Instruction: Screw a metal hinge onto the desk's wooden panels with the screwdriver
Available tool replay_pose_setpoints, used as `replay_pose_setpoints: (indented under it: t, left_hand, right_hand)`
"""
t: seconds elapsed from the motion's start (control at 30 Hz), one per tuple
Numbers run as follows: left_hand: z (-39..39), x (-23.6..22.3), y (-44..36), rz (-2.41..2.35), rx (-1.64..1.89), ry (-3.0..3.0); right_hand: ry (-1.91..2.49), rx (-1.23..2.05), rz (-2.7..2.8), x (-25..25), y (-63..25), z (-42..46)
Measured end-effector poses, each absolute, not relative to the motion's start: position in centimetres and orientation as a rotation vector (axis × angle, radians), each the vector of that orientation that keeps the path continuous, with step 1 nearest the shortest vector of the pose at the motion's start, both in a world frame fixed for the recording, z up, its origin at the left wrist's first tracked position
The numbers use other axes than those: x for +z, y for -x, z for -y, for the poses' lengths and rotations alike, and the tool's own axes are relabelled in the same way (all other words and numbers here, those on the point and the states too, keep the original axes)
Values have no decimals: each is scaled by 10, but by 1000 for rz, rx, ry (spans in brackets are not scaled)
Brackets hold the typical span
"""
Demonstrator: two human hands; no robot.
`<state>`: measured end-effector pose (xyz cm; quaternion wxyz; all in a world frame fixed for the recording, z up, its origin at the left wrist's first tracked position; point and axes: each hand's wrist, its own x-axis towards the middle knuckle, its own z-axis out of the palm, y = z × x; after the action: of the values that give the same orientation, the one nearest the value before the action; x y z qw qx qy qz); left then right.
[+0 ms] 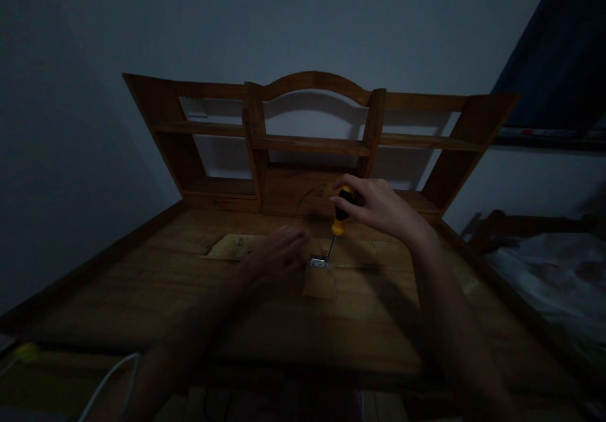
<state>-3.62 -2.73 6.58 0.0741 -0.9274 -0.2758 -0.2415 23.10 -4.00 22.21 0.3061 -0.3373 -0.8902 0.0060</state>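
Note:
My right hand (pixel 372 202) grips the black and yellow handle of a screwdriver (pixel 338 228), held nearly upright. Its metal shaft slants down to a small silver hinge (pixel 319 261), with the tip at the hinge's right end. Under the hinge's near edge lies a small tan piece of cardboard or thin wood (pixel 319 282). My left hand (pixel 281 250) hovers just left of the hinge, smeared by motion, so its fingers do not show clearly. Behind it, partly covered, is a torn strip of cardboard (pixel 231 246).
The wooden desktop (pixel 156 283) spreads around my hands in dim light. A wooden shelf unit (pixel 312 146) stands along its back, against the wall. A white cable (pixel 106 378) hangs by my left forearm. Pale plastic-like sheeting (pixel 553 270) lies beyond the right edge.

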Motion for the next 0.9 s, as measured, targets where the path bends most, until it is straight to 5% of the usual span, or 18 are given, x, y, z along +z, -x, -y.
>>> replay_pose_setpoints:
  t: [0.13,0.9]
  left_hand:
    - [29,55,39,619,-456,2807]
    - [41,22,23,307,-339,2551]
  right_hand:
    - [894,17,2357,222,-232,39]
    - [919,33,2413,226,-237,43]
